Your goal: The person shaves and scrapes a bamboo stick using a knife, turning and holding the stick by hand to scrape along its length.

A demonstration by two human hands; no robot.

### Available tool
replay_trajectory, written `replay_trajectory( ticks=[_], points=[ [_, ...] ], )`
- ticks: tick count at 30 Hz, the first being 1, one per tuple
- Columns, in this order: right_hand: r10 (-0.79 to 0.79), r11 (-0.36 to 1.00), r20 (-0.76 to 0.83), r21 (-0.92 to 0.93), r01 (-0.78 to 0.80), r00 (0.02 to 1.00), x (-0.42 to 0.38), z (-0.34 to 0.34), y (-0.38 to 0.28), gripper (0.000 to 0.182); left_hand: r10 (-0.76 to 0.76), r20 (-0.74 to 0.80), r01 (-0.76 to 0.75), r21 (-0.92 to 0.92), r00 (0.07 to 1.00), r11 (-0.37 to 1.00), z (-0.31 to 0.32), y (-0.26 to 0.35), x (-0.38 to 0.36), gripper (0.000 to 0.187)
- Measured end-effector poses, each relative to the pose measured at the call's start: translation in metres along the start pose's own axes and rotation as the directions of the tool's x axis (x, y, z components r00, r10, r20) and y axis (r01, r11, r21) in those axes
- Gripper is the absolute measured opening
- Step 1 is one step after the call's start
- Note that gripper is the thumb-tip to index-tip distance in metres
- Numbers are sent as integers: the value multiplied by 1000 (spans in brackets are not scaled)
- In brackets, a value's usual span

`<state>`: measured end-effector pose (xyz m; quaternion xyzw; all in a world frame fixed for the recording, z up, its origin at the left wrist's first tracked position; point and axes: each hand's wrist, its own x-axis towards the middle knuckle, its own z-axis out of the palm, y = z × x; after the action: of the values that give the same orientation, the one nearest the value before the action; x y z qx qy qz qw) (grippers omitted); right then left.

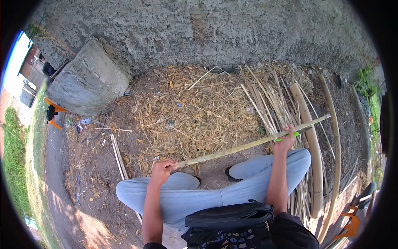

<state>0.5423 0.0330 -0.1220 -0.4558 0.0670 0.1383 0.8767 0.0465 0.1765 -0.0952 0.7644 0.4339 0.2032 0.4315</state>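
Note:
A long, flat bamboo strip (226, 152) slants across in front of my knees, its right end higher than its left. My left hand (163, 170) is closed around the strip's left end. Farther right, my right hand (284, 142) is closed on a knife with a bright green handle (296, 134), held against the strip. The dark blade (306, 129) shows just right of the fingers, partly behind the strip. Whether the right fingers also grip the strip is hard to make out.
Split bamboo strips (265, 99) and thick bamboo poles (309, 137) lie on the right. Shavings and dry leaves (199, 120) cover the ground before a rough wall (232, 33). A concrete block (91, 79) stands at the left. Another person (47, 66) is far left.

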Motion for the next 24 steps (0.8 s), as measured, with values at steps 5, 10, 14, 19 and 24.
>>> replay_trajectory(
  ticks=[5, 10, 14, 19, 24],
  points=[
    [-14, 1000, 25, 22, 14, 1000, 0, -2, 0, 37, -93, 73, 91, 25, 993, 996, -3, 12, -1, 14],
    [-28, 995, 24, -92, 30, 999, -2, 3, 3, 35, -209, 200, 210, 17, 957, 978, 1, 0, -2, 12],
    [-4, 1000, 8, -21, 5, 1000, 3, 3, 9, 33, -85, 2, 84, 82, 996, 993, 4, 3, 1, 13],
    [-18, 998, -10, -52, 18, 1000, 2, 2, 6, 32, 16, -36, -10, 150, 999, 989, 6, 12, 1, 16],
    [-28, 999, 1, -29, 28, 1000, 1, 2, 8, 33, -17, -128, 43, 204, 992, 978, 13, -3, 1, 14]
  ],
)
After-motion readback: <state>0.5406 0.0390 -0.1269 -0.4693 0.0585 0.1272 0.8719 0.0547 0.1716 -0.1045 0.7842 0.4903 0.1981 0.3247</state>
